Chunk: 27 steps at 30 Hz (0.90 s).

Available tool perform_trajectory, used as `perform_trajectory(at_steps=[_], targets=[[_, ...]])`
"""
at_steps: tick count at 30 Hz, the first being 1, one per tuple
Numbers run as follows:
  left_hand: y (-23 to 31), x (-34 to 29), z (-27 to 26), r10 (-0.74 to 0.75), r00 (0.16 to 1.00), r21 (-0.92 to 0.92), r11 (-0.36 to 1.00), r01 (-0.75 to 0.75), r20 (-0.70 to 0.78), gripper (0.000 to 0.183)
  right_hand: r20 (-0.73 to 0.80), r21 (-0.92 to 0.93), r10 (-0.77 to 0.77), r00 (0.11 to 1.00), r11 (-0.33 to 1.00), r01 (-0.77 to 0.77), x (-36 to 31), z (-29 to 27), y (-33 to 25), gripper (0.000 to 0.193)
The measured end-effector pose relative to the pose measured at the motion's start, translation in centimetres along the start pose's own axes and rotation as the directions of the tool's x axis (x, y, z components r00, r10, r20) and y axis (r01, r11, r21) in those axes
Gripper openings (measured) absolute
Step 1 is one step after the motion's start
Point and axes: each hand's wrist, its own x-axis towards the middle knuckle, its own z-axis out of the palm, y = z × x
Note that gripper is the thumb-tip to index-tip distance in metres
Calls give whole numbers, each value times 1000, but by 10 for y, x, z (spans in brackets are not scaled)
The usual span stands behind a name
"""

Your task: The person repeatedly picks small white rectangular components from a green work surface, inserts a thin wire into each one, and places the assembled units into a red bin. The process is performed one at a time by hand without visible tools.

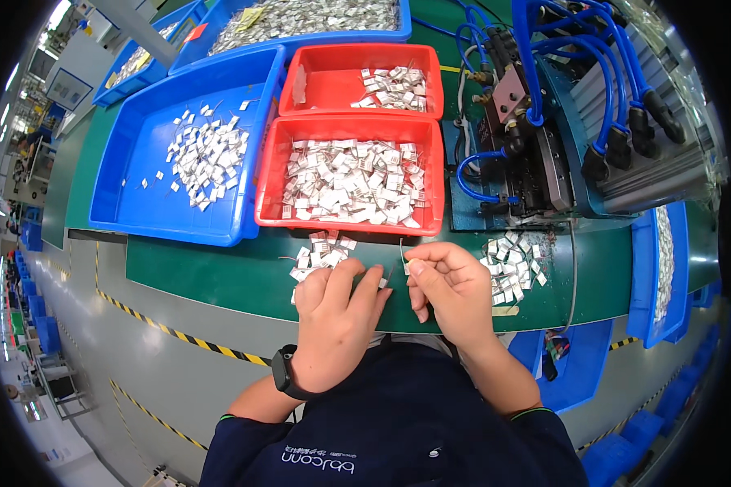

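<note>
My right hand (456, 296) pinches a small white component with a thin wire lead (403, 252) between thumb and index finger; the lead points upward. Beside it, my left hand (333, 325), with a dark band on its wrist, has another small white component (383, 282) at its thumb and index fingertips. Both hands hover over the near edge of a green work surface (219, 264). A loose pile of white components (321, 252) lies just beyond the left fingers, partly covered by them. To the right of my right hand lies a second pile of white components (513, 264).
Two red bins (349, 230) of white components stand ahead, with a large blue bin (122, 154) to their left. Further blue bins (410, 34) line the back. A machine with blue air hoses (536, 114) occupies the right. A blue tray (676, 312) sits at far right.
</note>
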Motion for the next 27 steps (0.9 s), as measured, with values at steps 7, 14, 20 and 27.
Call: perform_trajectory(at_steps=[7,14,20,27], targets=[[-2,2,1,61,997,29,998,-63,48,30,5,-17,-33,999,999,33,-3,0,3,15],[-6,4,-1,88,995,-12,996,-87,49,21,42,-49,-75,996,996,77,-5,-1,4,15],[-9,6,-4,91,996,-163,982,-94,-24,22,80,-43,-66,995,997,70,-6,-2,2,15],[-3,8,-14,-346,894,-916,177,359,284,20,314,259,34,949,958,-120,-4,-8,0,16]])
